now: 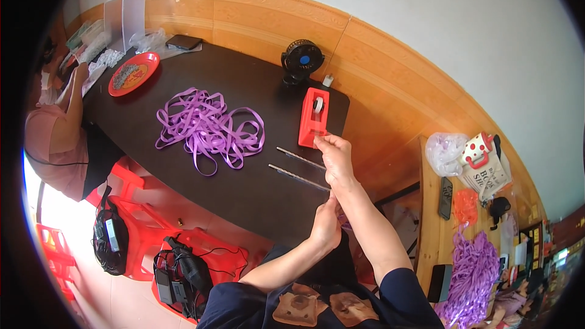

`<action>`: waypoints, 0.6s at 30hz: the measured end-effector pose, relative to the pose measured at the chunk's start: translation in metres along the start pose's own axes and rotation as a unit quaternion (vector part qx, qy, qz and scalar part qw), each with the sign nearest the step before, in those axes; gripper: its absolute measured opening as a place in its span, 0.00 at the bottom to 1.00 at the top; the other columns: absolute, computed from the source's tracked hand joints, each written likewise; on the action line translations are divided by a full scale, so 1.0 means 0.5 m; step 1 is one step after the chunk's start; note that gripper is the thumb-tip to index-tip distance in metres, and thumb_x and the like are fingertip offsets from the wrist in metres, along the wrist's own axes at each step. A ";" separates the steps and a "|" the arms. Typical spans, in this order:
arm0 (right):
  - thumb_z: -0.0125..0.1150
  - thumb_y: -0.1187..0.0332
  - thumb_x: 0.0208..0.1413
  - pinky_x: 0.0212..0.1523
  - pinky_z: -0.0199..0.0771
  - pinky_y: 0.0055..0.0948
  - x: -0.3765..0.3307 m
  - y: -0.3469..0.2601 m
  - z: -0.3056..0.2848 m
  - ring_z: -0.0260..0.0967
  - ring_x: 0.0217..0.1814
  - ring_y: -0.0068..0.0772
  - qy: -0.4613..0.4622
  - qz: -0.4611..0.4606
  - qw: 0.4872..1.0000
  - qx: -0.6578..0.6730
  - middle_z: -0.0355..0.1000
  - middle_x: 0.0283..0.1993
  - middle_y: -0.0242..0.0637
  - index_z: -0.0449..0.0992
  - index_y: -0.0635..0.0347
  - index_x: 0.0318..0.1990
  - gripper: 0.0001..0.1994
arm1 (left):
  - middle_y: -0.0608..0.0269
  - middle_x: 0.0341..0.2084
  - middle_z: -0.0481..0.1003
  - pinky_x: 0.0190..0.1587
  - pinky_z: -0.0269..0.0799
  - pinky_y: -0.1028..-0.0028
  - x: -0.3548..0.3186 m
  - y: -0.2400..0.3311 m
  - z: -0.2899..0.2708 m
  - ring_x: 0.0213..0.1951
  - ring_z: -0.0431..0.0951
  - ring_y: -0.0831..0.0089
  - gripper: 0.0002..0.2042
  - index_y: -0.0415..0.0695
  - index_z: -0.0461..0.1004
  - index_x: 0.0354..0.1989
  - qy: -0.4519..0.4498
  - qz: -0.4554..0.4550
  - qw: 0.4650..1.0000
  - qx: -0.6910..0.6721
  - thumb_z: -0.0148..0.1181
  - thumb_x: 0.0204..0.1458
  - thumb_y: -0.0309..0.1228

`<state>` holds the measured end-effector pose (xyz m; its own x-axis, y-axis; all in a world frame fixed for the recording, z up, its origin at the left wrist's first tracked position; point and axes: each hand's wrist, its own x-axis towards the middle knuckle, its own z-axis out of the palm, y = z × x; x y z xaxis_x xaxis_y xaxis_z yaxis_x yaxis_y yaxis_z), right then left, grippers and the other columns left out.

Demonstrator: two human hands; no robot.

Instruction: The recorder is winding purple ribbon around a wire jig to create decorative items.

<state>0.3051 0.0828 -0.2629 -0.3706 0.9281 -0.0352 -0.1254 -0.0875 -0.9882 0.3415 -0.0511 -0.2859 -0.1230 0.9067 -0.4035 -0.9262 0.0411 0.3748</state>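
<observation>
My right hand reaches to the front end of a red tape dispenser, its thumb and finger pinched on the tape at the cutting edge. A white-cored roll sits in the dispenser. Nearer to me, my left hand is closed, its fingertips by the near end of a thin rod; what it grips is hidden. A second thin rod lies roughly parallel, partly behind my right hand. Left of the rods, a loose heap of purple ribbon spreads over the dark table.
A black fan stands by the wall. Farther left are a red plate and a seated person. Red stools carrying black bags line the table's near side. At right, a wooden bench holds purple strips, a phone and a cup.
</observation>
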 end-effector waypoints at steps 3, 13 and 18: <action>0.62 0.73 0.53 0.36 0.63 0.20 0.015 0.043 0.001 0.66 0.32 0.19 0.030 -0.051 0.998 -0.039 0.73 0.29 0.32 0.77 0.67 0.28 0.06 | 0.61 0.45 0.75 0.46 0.67 0.65 -0.008 -0.001 -0.002 0.44 0.74 0.68 0.19 0.42 0.69 0.51 0.006 0.015 1.000 0.001 0.33 0.66 0.40; 0.64 0.77 0.41 0.44 0.65 0.32 0.030 0.033 -0.055 0.66 0.45 0.36 0.012 -0.113 0.940 -0.323 0.71 0.34 0.43 0.73 0.68 0.16 0.08 | 0.63 0.36 0.73 0.40 0.63 0.70 0.016 -0.007 -0.016 0.38 0.72 0.72 0.19 0.42 0.69 0.42 -0.002 0.001 1.000 0.020 0.44 0.63 0.48; 0.57 0.75 0.49 0.46 0.65 0.30 -0.015 -0.034 -0.158 0.67 0.46 0.33 -0.162 -0.098 0.968 -0.167 0.68 0.50 0.45 0.77 0.70 0.27 0.05 | 0.57 0.40 0.73 0.42 0.63 0.70 0.004 0.009 -0.003 0.42 0.73 0.67 0.24 0.36 0.67 0.48 0.019 -0.001 0.999 0.033 0.45 0.62 0.49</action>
<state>0.3825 0.1059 -0.2576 -0.6454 0.7483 0.1533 0.0616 0.2510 -0.9660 0.3367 -0.0498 -0.2861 -0.1368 0.8899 -0.4352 -0.9011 0.0707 0.4278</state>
